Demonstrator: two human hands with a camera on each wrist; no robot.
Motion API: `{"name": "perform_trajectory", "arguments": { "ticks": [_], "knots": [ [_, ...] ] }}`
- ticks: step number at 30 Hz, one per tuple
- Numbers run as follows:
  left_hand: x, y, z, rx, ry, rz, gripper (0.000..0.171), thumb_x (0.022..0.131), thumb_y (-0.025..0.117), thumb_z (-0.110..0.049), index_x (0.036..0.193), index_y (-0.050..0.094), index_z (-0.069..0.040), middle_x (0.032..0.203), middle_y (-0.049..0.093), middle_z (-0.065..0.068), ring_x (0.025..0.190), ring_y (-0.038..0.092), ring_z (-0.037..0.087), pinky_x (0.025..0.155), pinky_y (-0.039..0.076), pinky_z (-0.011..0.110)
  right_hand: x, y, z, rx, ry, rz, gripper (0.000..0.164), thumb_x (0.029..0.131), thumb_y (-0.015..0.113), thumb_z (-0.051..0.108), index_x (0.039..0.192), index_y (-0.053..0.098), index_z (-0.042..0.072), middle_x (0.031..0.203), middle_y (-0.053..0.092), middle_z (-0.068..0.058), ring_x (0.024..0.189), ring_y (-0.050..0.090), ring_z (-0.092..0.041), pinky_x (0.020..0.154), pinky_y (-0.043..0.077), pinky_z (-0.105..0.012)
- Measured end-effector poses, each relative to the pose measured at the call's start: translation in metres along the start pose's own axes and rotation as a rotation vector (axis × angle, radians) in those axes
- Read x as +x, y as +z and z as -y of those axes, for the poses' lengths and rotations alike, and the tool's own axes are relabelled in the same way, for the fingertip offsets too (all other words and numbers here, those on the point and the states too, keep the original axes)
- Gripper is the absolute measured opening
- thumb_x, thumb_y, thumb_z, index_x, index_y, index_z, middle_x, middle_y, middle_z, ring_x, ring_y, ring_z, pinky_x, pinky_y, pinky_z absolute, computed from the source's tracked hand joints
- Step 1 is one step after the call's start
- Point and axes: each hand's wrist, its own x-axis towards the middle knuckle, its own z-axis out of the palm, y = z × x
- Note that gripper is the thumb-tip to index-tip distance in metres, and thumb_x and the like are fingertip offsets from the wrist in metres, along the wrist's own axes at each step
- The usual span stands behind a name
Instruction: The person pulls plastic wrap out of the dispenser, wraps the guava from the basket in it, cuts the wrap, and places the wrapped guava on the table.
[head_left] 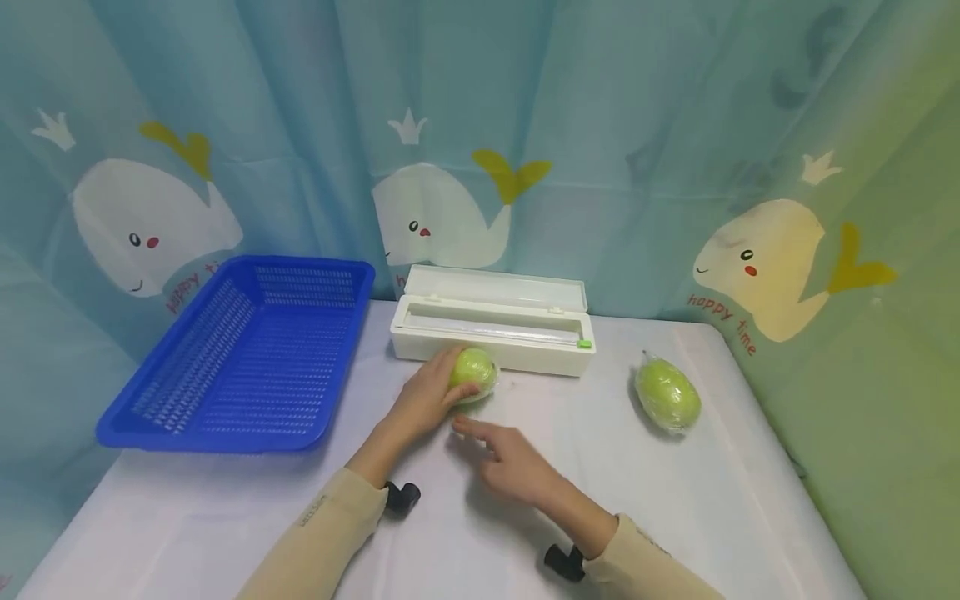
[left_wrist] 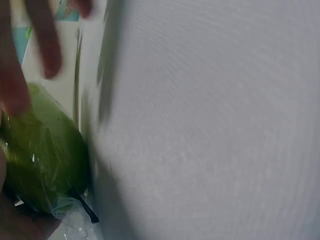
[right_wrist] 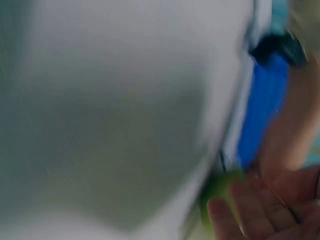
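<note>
A green pear (head_left: 476,372) wrapped in clear film sits in front of the white cling film box, and my left hand (head_left: 427,388) holds it with thumb and fingers around its side. Its dark stem and bunched film (left_wrist: 77,215) show low in the left wrist view. Just nearer to me, my right hand (head_left: 513,460) hovers over the table with fingers loosely extended and nothing in them. Those fingers (right_wrist: 260,210) overlap the pear in the blurred right wrist view. A second film-wrapped green fruit (head_left: 667,395) lies apart at the right.
The cling film box (head_left: 495,354) has its lid raised, with a roll (head_left: 491,328) inside and a green slider at its right end. At the left stands a blue plastic basket (head_left: 341,367). Behind the white-covered table (head_left: 600,500) hangs a whale-print curtain (head_left: 600,242).
</note>
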Motion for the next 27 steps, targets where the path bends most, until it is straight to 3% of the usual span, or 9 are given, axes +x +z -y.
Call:
{"name": "perform_trajectory", "arguments": {
  "ticks": [1,3,6,8,11,14,17,19,27],
  "knots": [
    [0.0,0.0,-0.001,-0.002,-0.006,0.005,0.077,0.095,0.06,-0.051,0.154,0.032,-0.011,0.152,0.044,0.013,0.137,0.045,0.035,0.112,0.038,0.053,0.001,-0.007,0.0,-0.025,0.002,-0.075,0.05,0.08,0.05,-0.008,0.126,0.067,0.003,0.13,0.067,-0.007,0.123,0.061,-0.024,0.103,0.049,-0.044],
    [0.0,-0.001,-0.003,-0.006,-0.009,0.012,0.079,0.095,0.059,-0.052,0.155,0.03,-0.011,0.154,0.043,0.013,0.138,0.044,0.035,0.113,0.037,0.053,0.005,-0.02,-0.001,0.012,0.041,-0.242,0.042,0.082,0.05,-0.008,0.115,0.072,0.006,0.117,0.072,-0.004,0.113,0.066,-0.022,0.094,0.055,-0.04],
    [-0.001,-0.002,-0.004,0.0,-0.006,0.006,0.08,0.094,0.061,-0.05,0.155,0.03,-0.01,0.153,0.043,0.014,0.138,0.044,0.036,0.112,0.038,0.054,0.013,-0.029,-0.009,0.188,0.095,-0.35,0.054,0.085,0.05,-0.008,0.137,0.058,0.006,0.143,0.056,-0.007,0.134,0.052,-0.026,0.108,0.046,-0.043],
    [-0.003,-0.001,-0.003,-0.004,0.001,0.001,0.079,0.093,0.063,-0.048,0.155,0.032,-0.01,0.153,0.044,0.013,0.137,0.045,0.036,0.111,0.038,0.055,0.017,-0.027,-0.017,0.274,0.107,-0.299,0.075,0.084,0.048,-0.009,0.155,0.031,0.006,0.162,0.029,-0.011,0.149,0.029,-0.031,0.118,0.03,-0.047],
    [-0.003,0.001,-0.003,-0.007,0.019,0.001,0.079,0.092,0.064,-0.048,0.155,0.033,-0.011,0.153,0.044,0.012,0.137,0.045,0.035,0.11,0.04,0.055,0.021,-0.016,-0.023,0.368,0.123,-0.183,0.093,0.079,0.05,-0.012,0.16,0.005,0.005,0.167,0.004,-0.011,0.153,0.011,-0.032,0.122,0.018,-0.048],
    [-0.005,0.004,-0.004,0.012,0.052,0.006,0.08,0.091,0.063,-0.049,0.154,0.033,-0.011,0.152,0.045,0.011,0.136,0.045,0.034,0.109,0.041,0.053,0.018,-0.004,-0.02,0.484,0.154,-0.143,0.101,0.075,0.051,-0.012,0.159,-0.004,0.003,0.167,-0.003,-0.012,0.153,0.005,-0.03,0.122,0.016,-0.045],
    [-0.006,0.005,-0.005,0.015,0.061,-0.022,0.078,0.091,0.064,-0.047,0.153,0.036,-0.01,0.151,0.046,0.01,0.135,0.046,0.034,0.108,0.042,0.054,0.01,0.005,-0.009,0.708,0.21,-0.098,0.1,0.079,0.049,-0.012,0.158,-0.01,0.005,0.167,-0.006,-0.015,0.153,0.006,-0.03,0.121,0.019,-0.044],
    [-0.007,0.005,-0.006,0.01,0.058,-0.047,0.076,0.091,0.066,-0.046,0.152,0.038,-0.01,0.151,0.047,0.01,0.135,0.047,0.034,0.107,0.043,0.055,0.005,0.009,-0.002,0.789,0.237,-0.052,0.099,0.08,0.049,-0.012,0.158,-0.01,0.005,0.167,-0.006,-0.017,0.153,0.008,-0.031,0.121,0.019,-0.044],
    [-0.008,0.005,-0.006,0.052,0.084,-0.048,0.08,0.091,0.063,-0.049,0.154,0.035,-0.009,0.151,0.046,0.011,0.136,0.046,0.033,0.106,0.044,0.054,-0.001,0.012,0.017,0.72,0.274,-0.16,0.096,0.08,0.051,-0.006,0.159,-0.003,0.004,0.166,-0.007,-0.017,0.152,0.004,-0.038,0.121,0.012,-0.052]
  ]
}}
